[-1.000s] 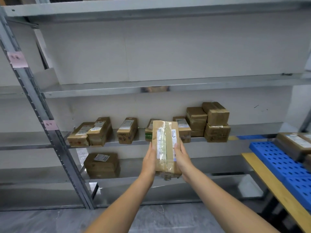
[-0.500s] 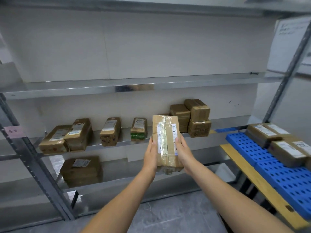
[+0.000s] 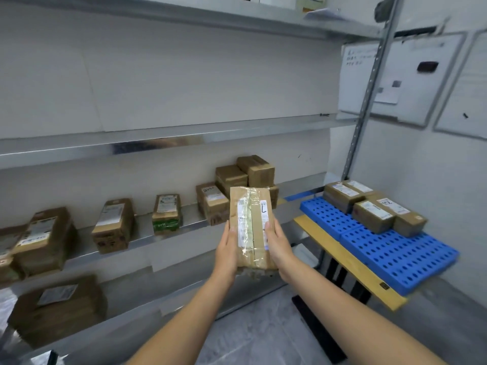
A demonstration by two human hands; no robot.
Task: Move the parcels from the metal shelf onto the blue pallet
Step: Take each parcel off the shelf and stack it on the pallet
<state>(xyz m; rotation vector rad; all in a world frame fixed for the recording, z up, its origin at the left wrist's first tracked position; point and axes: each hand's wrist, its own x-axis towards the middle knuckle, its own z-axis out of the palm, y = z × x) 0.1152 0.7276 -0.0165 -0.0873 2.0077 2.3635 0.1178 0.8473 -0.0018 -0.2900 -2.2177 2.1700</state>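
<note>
I hold a flat brown taped parcel [image 3: 250,227] upright in front of me, in the air ahead of the metal shelf [image 3: 163,233]. My left hand [image 3: 228,252] grips its left edge and my right hand [image 3: 278,246] its right edge. Several brown parcels [image 3: 113,225] still stand along the middle shelf board, with a stack [image 3: 245,175] at its right end. To the right lies the blue pallet [image 3: 395,254] on a yellow-edged table [image 3: 347,262], with several labelled parcels [image 3: 374,206] at its far end.
A bigger box [image 3: 58,309] sits on the lower shelf board at left. A perforated shelf upright [image 3: 369,88] rises between shelf and pallet. Whiteboards [image 3: 400,75] hang on the right wall. Grey floor [image 3: 263,330] lies below my arms, with the table's black legs [image 3: 340,272] at right.
The view has swung right: the shelf parcels slid left and more of the blue pallet came into sight. The parcel stays gripped in both hands, now closer to the pallet.
</note>
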